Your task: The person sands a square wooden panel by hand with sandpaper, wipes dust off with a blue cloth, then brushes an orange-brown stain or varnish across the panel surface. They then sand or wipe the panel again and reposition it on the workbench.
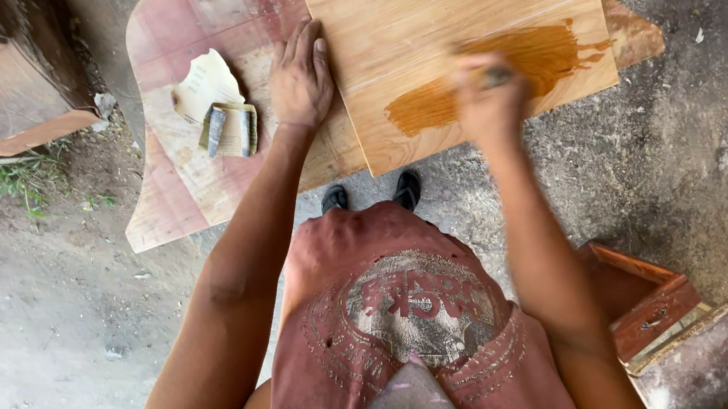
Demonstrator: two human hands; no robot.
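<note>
Beside left hand flat on wooden panel, folded sandpaper, torn paper

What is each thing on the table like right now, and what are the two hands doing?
Light wood panel: lying flat, partly coated with a wet orange-brown stain.
Stain patch: glossy, covering only the near right part of the panel.
Left hand: flat, pressing on the panel's left edge.
Right hand: blurred, closed on a small applicator over the stain.
Sandpaper pieces: folded and crumpled, lying untouched on the reddish board.
</note>
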